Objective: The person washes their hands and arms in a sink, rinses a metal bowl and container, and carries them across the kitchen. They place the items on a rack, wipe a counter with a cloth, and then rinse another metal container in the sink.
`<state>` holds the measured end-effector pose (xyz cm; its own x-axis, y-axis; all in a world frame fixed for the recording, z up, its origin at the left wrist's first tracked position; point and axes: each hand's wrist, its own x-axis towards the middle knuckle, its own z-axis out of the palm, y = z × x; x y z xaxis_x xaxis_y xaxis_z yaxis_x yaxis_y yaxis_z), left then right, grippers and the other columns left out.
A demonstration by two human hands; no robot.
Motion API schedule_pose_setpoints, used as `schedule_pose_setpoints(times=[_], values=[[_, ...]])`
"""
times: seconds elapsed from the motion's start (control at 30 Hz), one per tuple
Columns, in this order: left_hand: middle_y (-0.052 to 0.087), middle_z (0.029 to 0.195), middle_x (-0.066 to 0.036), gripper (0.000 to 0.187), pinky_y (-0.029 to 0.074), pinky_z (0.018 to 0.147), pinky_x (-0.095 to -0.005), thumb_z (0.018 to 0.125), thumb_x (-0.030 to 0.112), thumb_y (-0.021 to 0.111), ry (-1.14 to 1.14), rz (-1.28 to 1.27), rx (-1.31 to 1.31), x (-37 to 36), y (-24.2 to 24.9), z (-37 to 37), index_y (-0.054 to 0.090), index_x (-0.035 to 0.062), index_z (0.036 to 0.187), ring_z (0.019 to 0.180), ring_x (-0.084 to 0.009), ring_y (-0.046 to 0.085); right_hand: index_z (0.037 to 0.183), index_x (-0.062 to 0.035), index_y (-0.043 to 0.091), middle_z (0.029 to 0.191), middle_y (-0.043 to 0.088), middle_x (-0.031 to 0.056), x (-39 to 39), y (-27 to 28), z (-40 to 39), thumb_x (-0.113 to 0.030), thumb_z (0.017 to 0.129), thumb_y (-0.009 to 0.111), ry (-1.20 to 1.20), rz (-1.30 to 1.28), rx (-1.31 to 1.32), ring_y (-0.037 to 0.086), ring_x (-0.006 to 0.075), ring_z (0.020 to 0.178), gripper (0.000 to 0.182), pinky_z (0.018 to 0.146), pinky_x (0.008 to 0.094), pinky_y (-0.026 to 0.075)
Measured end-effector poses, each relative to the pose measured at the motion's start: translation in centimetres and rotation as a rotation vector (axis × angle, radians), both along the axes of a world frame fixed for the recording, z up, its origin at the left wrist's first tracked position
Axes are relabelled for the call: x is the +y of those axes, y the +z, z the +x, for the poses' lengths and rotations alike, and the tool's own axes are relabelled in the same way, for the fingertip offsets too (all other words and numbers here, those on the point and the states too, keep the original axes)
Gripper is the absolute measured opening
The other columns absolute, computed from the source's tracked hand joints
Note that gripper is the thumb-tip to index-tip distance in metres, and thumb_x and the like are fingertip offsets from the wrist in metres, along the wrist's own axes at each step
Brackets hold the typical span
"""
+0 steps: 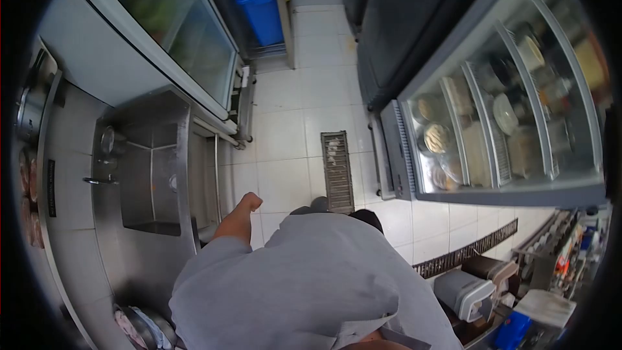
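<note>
My left hand (pixel 248 203) is closed in a loose fist with nothing in it, hanging by the front edge of the steel sink (pixel 150 178). The forearm runs back to my grey shirt (pixel 304 285), which fills the lower middle of the head view. My right hand is hidden from the camera. My shoes (pixel 343 210) show just past the shirt on the white tiled floor.
A glass-door fridge (pixel 162 26) stands left, beyond the sink. On the right is a glass display fridge (pixel 499 116) holding plates and containers. A floor drain grate (pixel 337 168) lies ahead, with a blue bin (pixel 259 3) far down the aisle. Appliances (pixel 466 291) crowd the lower right.
</note>
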<state>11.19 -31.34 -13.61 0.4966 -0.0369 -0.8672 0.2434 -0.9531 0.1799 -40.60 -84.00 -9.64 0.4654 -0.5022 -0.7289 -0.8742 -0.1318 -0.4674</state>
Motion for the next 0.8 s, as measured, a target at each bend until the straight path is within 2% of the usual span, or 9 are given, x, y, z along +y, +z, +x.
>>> schedule_pose_setpoints(times=[0.1,0.23,0.47,0.6,0.67,0.7,0.73,0.77,0.8], values=[[0.072,0.071,-0.016,0.038,0.057,0.06,-0.0426,0.092,0.034,0.062,-0.094,0.104,-0.024,1.2,-0.5,3.6,0.074,-0.0014,0.082,0.063,-0.028,0.07,0.095,-0.0005,0.069,0.074,0.068,0.0136,-0.9,-2.4,8.9,-0.023,0.095,0.067,0.085,-0.025,-0.093,0.066,0.0225,0.058,0.023,0.051,0.0384,0.052],[0.075,0.093,-0.024,0.045,0.058,0.08,-0.0453,0.092,0.04,0.061,-0.298,-0.11,-0.242,-4.7,0.1,10.0,0.076,-0.0027,0.095,0.079,-0.0339,0.073,0.098,-0.0034,0.069,0.074,0.068,0.0107,-5.3,0.7,23.5,-0.021,0.095,0.067,-0.228,0.262,-0.12,0.065,0.0221,0.056,0.018,0.047,0.0359,0.051],[0.074,0.111,-0.022,0.048,0.054,0.097,-0.044,0.092,0.044,0.064,0.098,-0.32,-0.353,-14.1,8.1,18.6,0.075,0.0008,0.111,0.109,-0.0384,0.069,0.097,-0.0075,0.059,0.069,0.058,0.0049,-22.4,-8.6,44.4,-0.022,0.096,0.067,0.184,0.242,-0.182,0.054,0.0173,0.047,0.017,0.04,0.0321,0.042],[0.076,0.102,-0.017,0.041,0.059,0.081,-0.0405,0.093,0.037,0.069,0.54,-0.358,-0.278,-12.2,11.2,19.9,0.073,0.0006,0.111,0.089,-0.027,0.074,0.096,-0.0084,0.061,0.073,0.059,0.0076,-29.7,-23.2,63.9,-0.023,0.092,0.071,1.122,0.117,-0.656,0.06,0.024,0.056,0.018,0.048,0.0398,0.048],[0.076,0.099,-0.014,0.033,0.059,0.08,-0.0386,0.094,0.032,0.07,0.862,-0.252,-0.389,-10.7,11.4,18.7,0.073,0.0036,0.11,0.088,-0.0242,0.074,0.087,-0.0092,0.06,0.072,0.06,0.0062,-21.1,-6.7,79.1,-0.031,0.098,0.063,0.611,0.328,-0.036,0.063,0.0213,0.062,0.025,0.054,0.0364,0.051],[0.076,0.103,-0.014,0.032,0.059,0.085,-0.0389,0.093,0.033,0.072,0.793,-0.174,-0.496,-8.5,8.5,16.3,0.074,0.0062,0.111,0.097,-0.0247,0.072,0.09,-0.0079,0.062,0.076,0.064,0.0082,-22.8,-13.1,85.7,-0.032,0.098,0.064,1.225,0.177,-0.433,0.064,0.0207,0.063,0.025,0.054,0.0359,0.051],[0.076,0.106,-0.013,0.032,0.058,0.089,-0.0392,0.092,0.033,0.074,0.723,-0.092,-0.592,-6.6,5.3,13.5,0.074,0.0088,0.112,0.105,-0.0253,0.071,0.099,-0.007,0.066,0.082,0.068,0.0094,-19.7,-8.5,92.2,-0.036,0.097,0.064,1.583,-0.106,-0.539,0.066,0.0216,0.067,0.029,0.056,0.0375,0.052],[0.073,0.122,-0.013,0.042,0.057,0.096,-0.0401,0.084,0.035,0.082,-0.076,0.38,-0.414,-6.6,6.3,12.9,0.074,0.0126,0.118,0.118,-0.0252,0.066,0.114,-0.0099,0.067,0.093,0.075,0.0108,-16.1,-7.4,99.1,-0.045,0.095,0.066,1.249,0.119,-0.094,0.07,0.0322,0.079,0.04,0.071,0.0479,0.056],[0.073,0.122,-0.013,0.042,0.057,0.096,-0.0401,0.084,0.035,0.082,-0.029,0.383,-0.413,-7.6,5.9,13.2,0.074,0.0126,0.118,0.118,-0.0252,0.066,0.114,-0.0099,0.067,0.093,0.075,0.0108,-15.5,-6.8,102.2,-0.045,0.095,0.066,1.295,0.111,-0.095,0.07,0.0322,0.079,0.04,0.071,0.0479,0.056]])
